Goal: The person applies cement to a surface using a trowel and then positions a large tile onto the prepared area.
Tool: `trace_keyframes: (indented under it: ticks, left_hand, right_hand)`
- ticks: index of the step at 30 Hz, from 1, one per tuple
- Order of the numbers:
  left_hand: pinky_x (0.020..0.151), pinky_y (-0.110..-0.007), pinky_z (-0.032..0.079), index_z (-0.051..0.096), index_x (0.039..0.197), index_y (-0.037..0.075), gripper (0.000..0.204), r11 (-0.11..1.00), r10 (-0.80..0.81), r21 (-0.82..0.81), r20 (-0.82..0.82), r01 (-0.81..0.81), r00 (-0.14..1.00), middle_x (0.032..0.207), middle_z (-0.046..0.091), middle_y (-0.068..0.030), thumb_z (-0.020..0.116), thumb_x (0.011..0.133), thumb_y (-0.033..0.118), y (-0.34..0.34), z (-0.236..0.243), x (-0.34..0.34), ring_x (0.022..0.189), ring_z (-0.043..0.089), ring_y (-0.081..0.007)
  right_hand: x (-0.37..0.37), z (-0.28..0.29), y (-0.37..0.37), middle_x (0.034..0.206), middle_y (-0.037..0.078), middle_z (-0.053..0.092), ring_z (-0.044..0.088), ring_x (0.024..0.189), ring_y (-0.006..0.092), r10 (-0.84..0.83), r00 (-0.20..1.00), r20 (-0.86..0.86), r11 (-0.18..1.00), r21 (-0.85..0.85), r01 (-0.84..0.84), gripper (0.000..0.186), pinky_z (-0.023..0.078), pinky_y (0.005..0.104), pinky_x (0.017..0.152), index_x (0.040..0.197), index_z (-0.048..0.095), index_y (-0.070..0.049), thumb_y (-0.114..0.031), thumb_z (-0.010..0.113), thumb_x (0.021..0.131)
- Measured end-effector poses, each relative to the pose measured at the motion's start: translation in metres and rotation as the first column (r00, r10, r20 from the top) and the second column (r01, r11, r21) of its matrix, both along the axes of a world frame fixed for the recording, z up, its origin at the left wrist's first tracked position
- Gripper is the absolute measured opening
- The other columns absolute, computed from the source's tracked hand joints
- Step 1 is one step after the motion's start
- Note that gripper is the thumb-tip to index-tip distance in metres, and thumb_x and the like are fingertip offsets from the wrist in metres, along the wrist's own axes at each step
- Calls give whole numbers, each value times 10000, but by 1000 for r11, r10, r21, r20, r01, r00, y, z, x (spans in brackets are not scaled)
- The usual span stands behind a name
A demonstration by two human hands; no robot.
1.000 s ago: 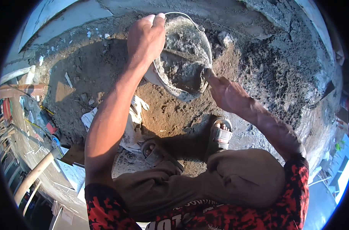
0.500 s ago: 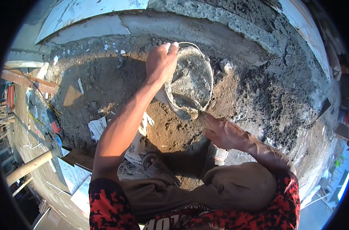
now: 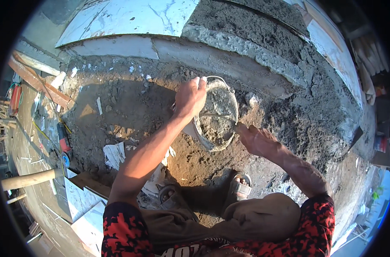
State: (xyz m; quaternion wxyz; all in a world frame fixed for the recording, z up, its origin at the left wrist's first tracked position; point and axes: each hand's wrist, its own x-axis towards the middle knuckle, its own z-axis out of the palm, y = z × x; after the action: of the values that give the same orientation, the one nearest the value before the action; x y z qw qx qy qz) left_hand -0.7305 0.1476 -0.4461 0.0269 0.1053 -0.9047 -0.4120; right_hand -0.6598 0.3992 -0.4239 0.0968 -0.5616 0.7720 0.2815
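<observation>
A round, cement-crusted bucket (image 3: 215, 143) filled with wet grey mortar (image 3: 217, 103) sits tilted on the dirt in the middle of the view, its thin wire handle arching at the top. My left hand (image 3: 190, 96) is closed on the bucket's upper left rim. My right hand (image 3: 255, 139) is at the right rim, closed on the end of what looks like a trowel (image 3: 218, 118), whose narrow blade crosses the mortar; the grip itself is hidden by my fingers.
Beyond the bucket runs a low step (image 3: 139, 47) with marbled tiles (image 3: 122, 17) and rough mortar (image 3: 255, 21) on top. At left lie a red angle grinder (image 3: 63, 143), a rusty bar (image 3: 42, 85), a wooden pole (image 3: 30, 180) and loose tiles (image 3: 81, 201). My sandalled feet (image 3: 240, 184) stand behind the bucket.
The view has shifted to show more of the step, so bucket and hands sit lower in it. The trowel in my right hand has moved about in the mortar; my left hand still grips the rim.
</observation>
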Motion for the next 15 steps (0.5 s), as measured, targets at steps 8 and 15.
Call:
trace_keyframes:
  ticks: [8,15]
  left_hand:
    - [775,-432,481,600,1063,-52,538,992,-126,27,105,124,986,907,626,-272,423,922,435,13,24,12,884,613,-408]
    - [756,-426,504,609,1067,-65,521,983,-183,-12,-151,183,972,920,640,-254,433,930,406,0,-4,19,858,638,-376]
  right_hand:
    - [-6,-60,9,1044,199,548,574,976,342,-247,961,124,966,-48,255,222,495,384,788,1013,515,46,-104,529,849]
    - [-1,-16,-12,892,181,565,604,787,331,-430,392,813,745,74,663,252,485,419,707,1076,473,12,-158,456,891]
